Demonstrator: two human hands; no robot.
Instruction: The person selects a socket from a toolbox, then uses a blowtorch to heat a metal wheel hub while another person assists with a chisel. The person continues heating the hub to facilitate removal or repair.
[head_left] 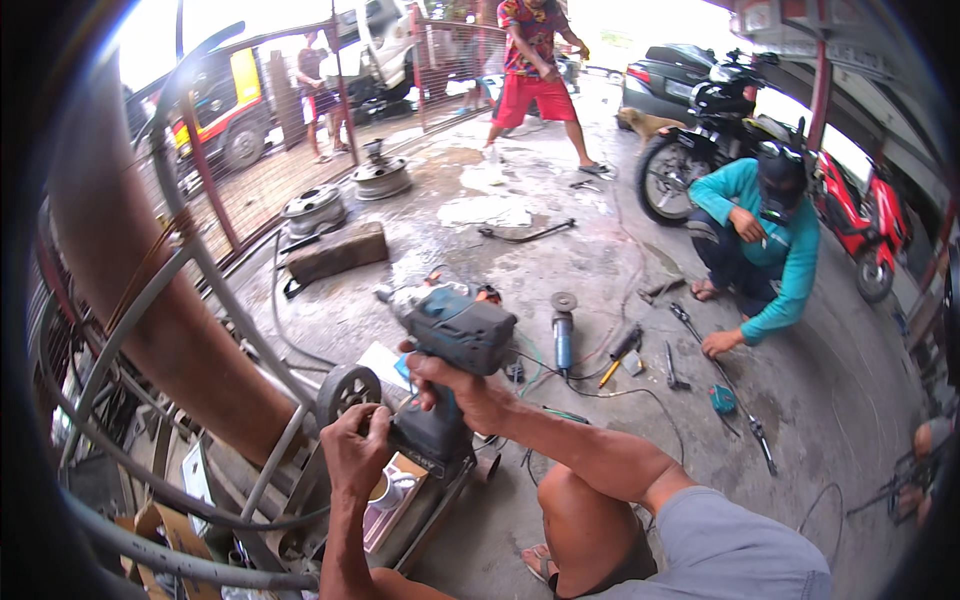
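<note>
My right hand is wrapped round the grip of a teal and black cordless power tool, raised near the middle of the view. My left hand is closed just left of it, with finger and thumb together; what they hold, if anything, is too small to make out. Beside my left hand are a black machine body and a wheel. A white cup-like object sits in a tray below. A blue angle grinder lies on the concrete beyond my right forearm.
A co-worker in teal crouches right, hand by a long rod, near motorbikes. A person in red shorts stands behind. Steel rims, a block, cables and tools lie around. A pole and railing stand left.
</note>
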